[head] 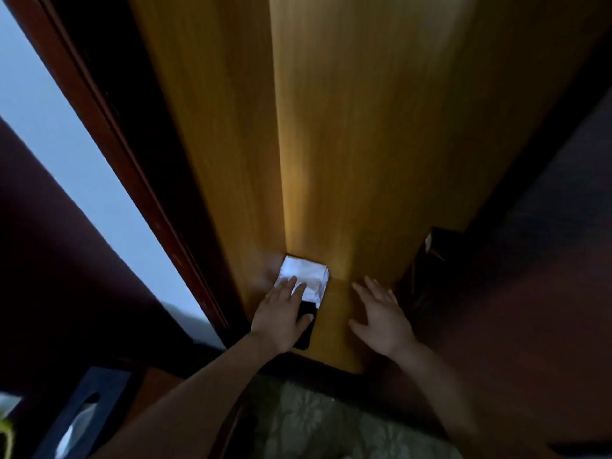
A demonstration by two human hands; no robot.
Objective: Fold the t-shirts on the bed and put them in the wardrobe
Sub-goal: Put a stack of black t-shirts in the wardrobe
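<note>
**Fig.** Late stage of task, by est. Judged folding complete for at least two items and stowing nearly complete.

Nearest to cam, caught patterned fabric (314, 422) along bottom edge and a dark tissue box (82, 415) at lower L. Showed no bed and no loose shirts, so cannot tell qty left to fold.

Further in, reached both forearms over front lip of wardrobe floor (334, 329). Found folded white t-shirt (304, 271) already inside, stacked on a dark folded garment (304, 336), prob. another t-shirt. Set stack near L rear corner, close against wardrobe panels (364, 127). Judged remaining work as: let go, withdraw, fetch any others from bed.

**Pose, L hand** (281, 316). Laid palm-down on stack w/ fingers straight and slightly spread, tips on white t-shirt, heel over dark garment. Gripped nothing; pressed or steadied only.

**Pose, R hand** (381, 319). Held palm-down just beside stack and apart from it, fingers extended and fanned, empty. Cannot tell whether touched wood or hovered above it.

Beyond R hand, picked out a dark box (437, 253) by wardrobe's R side; could not make out contents. Farthest L, took in a pale window pane (66, 160) behind a dark red frame (109, 127). Blurred throughout, so could not read fine detail of folds.
</note>
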